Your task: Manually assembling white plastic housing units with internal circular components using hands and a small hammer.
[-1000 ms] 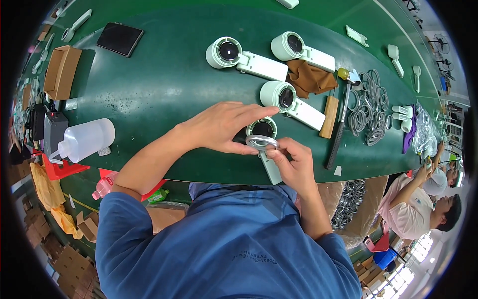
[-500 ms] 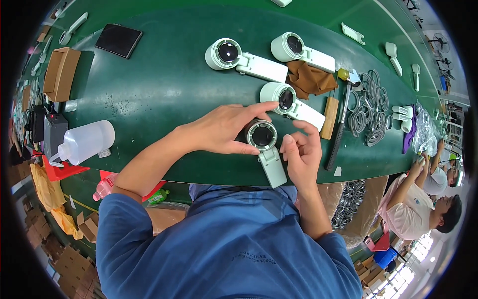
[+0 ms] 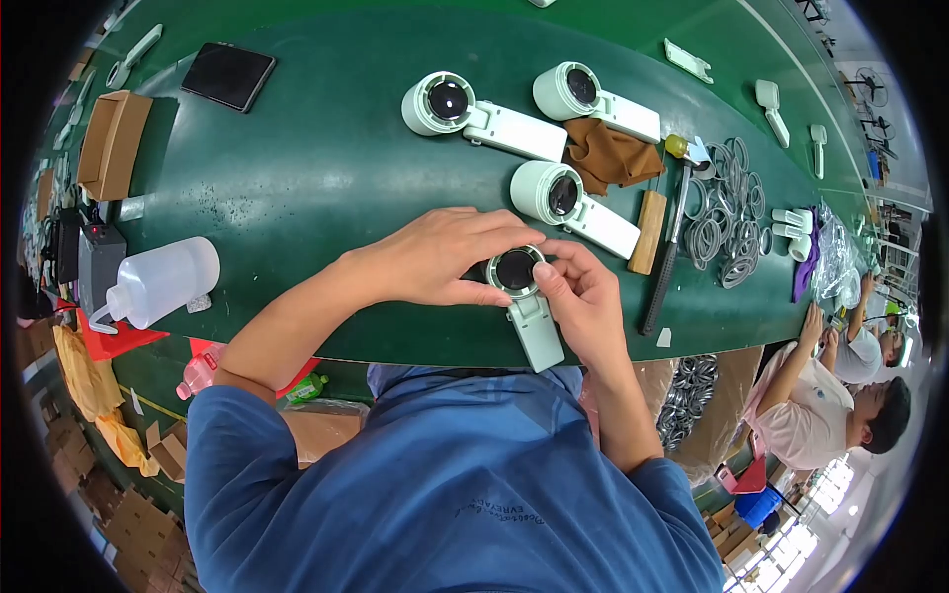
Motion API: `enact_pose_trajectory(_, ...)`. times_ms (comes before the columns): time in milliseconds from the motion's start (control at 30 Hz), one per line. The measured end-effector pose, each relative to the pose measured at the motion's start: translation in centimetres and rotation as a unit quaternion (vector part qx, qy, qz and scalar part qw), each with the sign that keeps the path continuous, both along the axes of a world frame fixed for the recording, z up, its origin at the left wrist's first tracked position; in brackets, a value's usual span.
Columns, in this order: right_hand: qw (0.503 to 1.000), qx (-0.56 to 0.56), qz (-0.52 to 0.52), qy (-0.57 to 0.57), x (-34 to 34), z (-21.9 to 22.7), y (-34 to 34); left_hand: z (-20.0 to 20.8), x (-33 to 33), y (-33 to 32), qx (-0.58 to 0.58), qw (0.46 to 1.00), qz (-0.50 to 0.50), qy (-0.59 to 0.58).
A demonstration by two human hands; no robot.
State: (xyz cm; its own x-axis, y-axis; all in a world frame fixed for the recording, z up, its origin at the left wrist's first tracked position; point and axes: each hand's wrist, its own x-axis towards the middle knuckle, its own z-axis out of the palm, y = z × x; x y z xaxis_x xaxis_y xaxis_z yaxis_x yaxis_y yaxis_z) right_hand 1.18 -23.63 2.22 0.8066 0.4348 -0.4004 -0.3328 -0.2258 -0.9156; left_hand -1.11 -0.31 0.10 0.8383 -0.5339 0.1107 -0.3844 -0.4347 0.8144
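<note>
A pale green device with a round, drum-shaped head, a black disc in its face and a hinged handle, much like a small handheld fan [image 3: 537,334], is at the table's near edge. My left hand [image 3: 435,257] wraps round the left of its head, thumb low and fingers over the top. On the other side, my right hand [image 3: 589,301] holds the head's rim, its thumb on the edge by the black disc. Just beyond lies a similar fan [image 3: 543,191], with two more, one fan [image 3: 432,107] and another fan [image 3: 561,94], farther back.
Right of the fans lie a brown cloth [image 3: 608,155], a wooden block [image 3: 647,232], a black-handled hammer [image 3: 664,262] and a heap of grey rings [image 3: 727,212]. At left are a white squeeze bottle [image 3: 170,280], an open carton [image 3: 114,148] and a black tablet [image 3: 228,76]. Co-workers sit at right.
My right hand has moved left and closed onto the fan's head. The left index finger has drawn back from the fan beyond to the held one.
</note>
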Motion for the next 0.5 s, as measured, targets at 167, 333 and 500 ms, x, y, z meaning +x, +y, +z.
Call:
enact_pose_trajectory(167, 0.996, 0.048, -0.004, 0.070, 0.6, 0.2, -0.1, 0.2, -0.1, -0.1, -0.002, 1.000, 0.003, 0.015)
enact_pose_trajectory(333, 0.989, 0.058, 0.003, 0.135, 1.3, 0.2, -0.5, -0.5, -1.2, -1.7, -0.030, 0.997, 0.052, -0.038)
enact_pose_trajectory(500, 0.988, 0.050, 0.010, 0.145, 1.2, 0.0, -0.4, -1.1, -2.4, -5.4, -0.041, 0.970, 0.239, -0.005)
